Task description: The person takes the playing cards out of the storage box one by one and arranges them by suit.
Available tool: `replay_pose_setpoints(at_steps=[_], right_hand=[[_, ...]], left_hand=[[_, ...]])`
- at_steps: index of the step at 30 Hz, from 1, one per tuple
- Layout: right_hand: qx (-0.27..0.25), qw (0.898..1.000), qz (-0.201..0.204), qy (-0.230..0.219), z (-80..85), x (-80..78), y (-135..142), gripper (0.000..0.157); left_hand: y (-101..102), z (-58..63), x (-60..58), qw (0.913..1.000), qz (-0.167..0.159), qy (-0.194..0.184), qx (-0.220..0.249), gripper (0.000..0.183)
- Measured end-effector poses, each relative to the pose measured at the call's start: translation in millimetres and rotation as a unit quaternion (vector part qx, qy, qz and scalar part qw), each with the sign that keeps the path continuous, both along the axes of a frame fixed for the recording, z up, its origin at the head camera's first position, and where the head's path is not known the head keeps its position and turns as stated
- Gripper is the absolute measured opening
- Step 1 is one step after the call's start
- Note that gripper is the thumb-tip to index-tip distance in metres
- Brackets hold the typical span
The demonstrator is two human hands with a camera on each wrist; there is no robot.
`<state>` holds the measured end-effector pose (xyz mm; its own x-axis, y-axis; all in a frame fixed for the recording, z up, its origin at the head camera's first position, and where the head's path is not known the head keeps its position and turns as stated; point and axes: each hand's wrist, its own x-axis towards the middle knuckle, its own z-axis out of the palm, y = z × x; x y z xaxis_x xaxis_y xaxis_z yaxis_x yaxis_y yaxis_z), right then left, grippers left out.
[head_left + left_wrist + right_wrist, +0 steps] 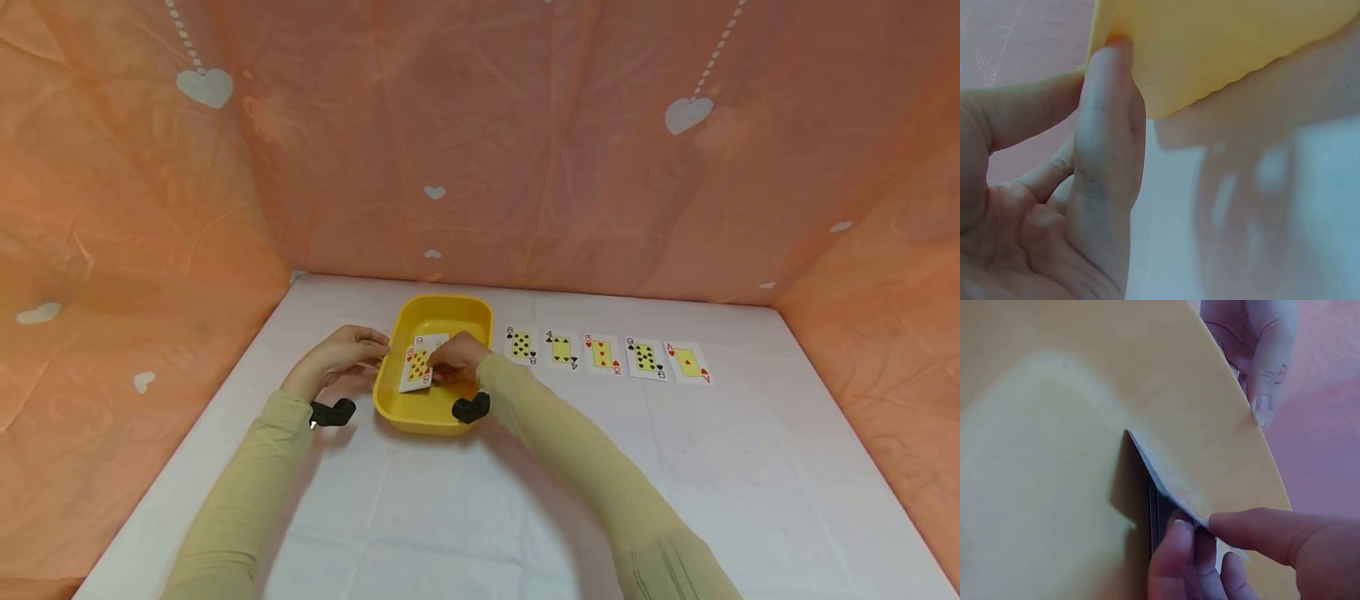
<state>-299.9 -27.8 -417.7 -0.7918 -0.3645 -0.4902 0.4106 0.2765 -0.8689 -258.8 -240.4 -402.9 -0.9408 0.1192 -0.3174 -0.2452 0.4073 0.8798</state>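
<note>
A yellow plastic tray (423, 427) stands on the white-covered table, left of a row of cards. My left hand (345, 354) pinches its left rim between thumb and fingers; the left wrist view shows this grip on the yellow wall (1210, 56). Inside the tray, my right hand (459, 354) pinches a playing card (415, 369), which looks like a red eight. In the right wrist view this card (1157, 478) stands tilted, with thumb and fingers at its edge. More cards lie behind and beneath it, partly hidden.
Right of the tray several face-up cards lie in a row, from a black eight (521, 346) to an ace of hearts (687, 363). Orange cloth walls (525, 208) with white hearts enclose the table (420, 517) at the back and sides.
</note>
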Motion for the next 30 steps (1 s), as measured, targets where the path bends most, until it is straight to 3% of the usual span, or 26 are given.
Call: replay_pose_setpoints(at_steps=[19,30], right_hand=[[0.007,1.0,-0.007,0.008,6.1,0.3,1.8,0.017],[0.029,0.997,-0.005,0.066,14.8,-0.2,7.1,0.02]], left_hand=[[-2.5,0.0,0.3,0.9998,-0.011,0.014,-0.006,0.038],[-1.4,-0.7,2.0,0.9995,-0.013,0.023,0.015,0.036]])
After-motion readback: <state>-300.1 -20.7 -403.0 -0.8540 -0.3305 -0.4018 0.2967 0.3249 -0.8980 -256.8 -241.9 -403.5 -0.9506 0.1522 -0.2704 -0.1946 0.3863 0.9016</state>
